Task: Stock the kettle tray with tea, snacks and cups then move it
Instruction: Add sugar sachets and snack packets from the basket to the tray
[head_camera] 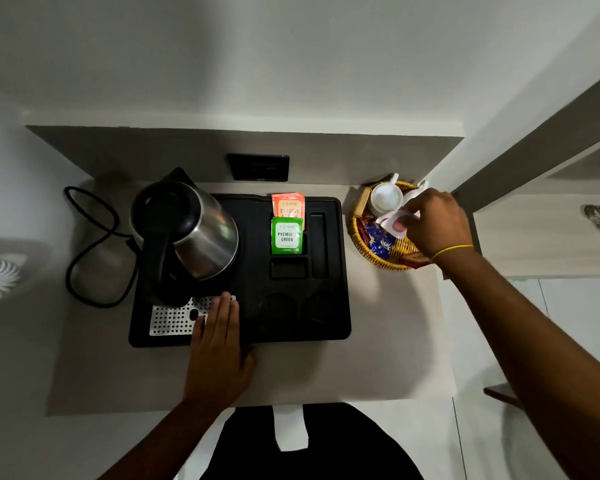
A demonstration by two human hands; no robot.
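A black kettle tray [336,271] lies on the counter with a steel kettle [191,230] on its left half. An orange tea packet [288,205] and a green tea packet [287,235] stand in the tray's upper slots. My left hand [217,336] rests flat on the tray's front edge, beside the perforated metal drip plate [170,318]. My right hand [433,223] is over the wicker basket [359,237] at the right, fingers pinched on a small white sachet [397,223]. The basket holds white cups [386,197] and a blue snack packet [378,239].
The kettle's black cord [84,237] loops on the counter left of the tray. A black wall socket [258,167] sits behind the tray. Two round cup recesses [278,308] and an empty rectangular slot [289,268] show in the tray. A cabinet edge [520,237] stands right of the basket.
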